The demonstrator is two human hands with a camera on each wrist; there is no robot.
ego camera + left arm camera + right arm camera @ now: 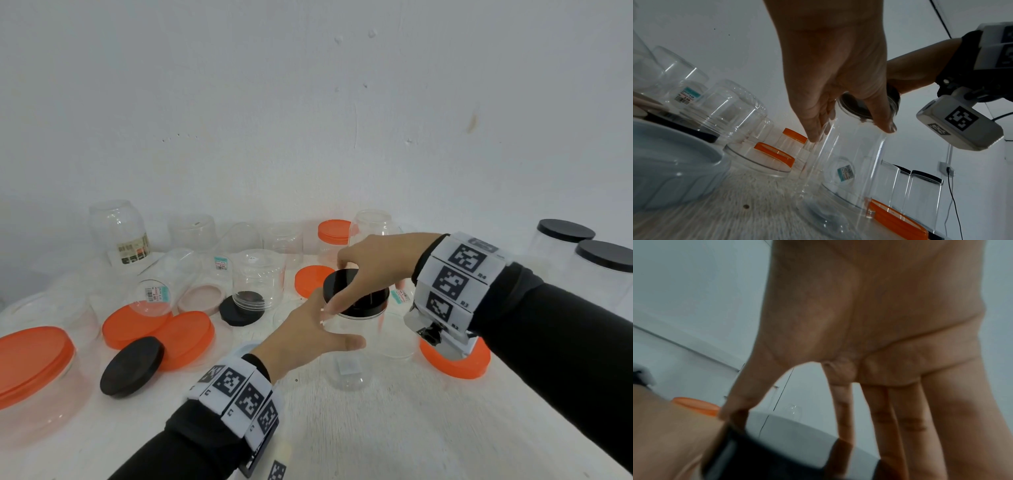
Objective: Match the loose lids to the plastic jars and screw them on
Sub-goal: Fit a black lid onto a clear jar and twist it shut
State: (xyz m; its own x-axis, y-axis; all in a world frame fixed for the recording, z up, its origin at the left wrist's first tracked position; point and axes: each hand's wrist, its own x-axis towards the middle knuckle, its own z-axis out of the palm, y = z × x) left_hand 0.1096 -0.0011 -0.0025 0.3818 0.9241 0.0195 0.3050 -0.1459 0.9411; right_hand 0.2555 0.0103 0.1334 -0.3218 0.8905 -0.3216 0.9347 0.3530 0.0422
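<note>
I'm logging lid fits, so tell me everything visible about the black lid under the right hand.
The black lid is round, flat-topped, of smooth, slightly glossy plastic, with a straight side wall. It sits level on the mouth of an upright clear jar. The right hand grips its rim from above with spread fingertips; the left hand holds the jar just below. How far it is screwed on cannot be told.

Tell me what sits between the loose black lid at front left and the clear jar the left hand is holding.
In the head view, between the black lid and the clear jar lies an orange lid, with the left hand and wrist crossing next to the jar.
</note>
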